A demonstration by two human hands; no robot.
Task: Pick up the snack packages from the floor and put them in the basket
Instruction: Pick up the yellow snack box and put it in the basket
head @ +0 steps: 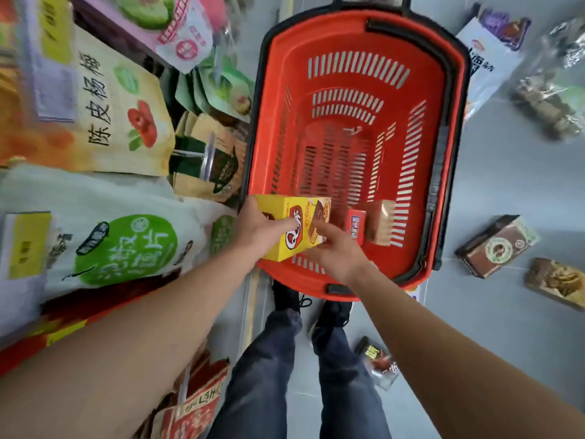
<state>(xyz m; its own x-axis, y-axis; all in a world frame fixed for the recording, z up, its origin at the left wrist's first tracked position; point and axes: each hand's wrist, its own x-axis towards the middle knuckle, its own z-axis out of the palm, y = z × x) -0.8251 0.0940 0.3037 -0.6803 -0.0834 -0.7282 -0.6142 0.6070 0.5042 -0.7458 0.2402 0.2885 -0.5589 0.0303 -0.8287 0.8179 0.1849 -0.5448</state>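
A red basket (357, 36) with a black rim stands on the grey floor in front of my feet. My left hand (259, 228) grips a yellow snack box (286, 212) over the basket's near left corner. My right hand (335, 248) touches the box's right end with loosely spread fingers. A small red and brown package (372, 224) lies inside the basket near its front wall. On the floor to the right lie a brown box (497, 245), a brown packet (557, 282), a white and purple bag (489, 55) and clear packets (550, 103). A small dark packet (378, 362) lies by my right leg.
Store shelves (104, 153) full of hanging and stacked snack bags run along the left side, close to the basket. Grey floor (506, 359) stretches to the right between the scattered packages. My shoes (316, 307) stand just behind the basket.
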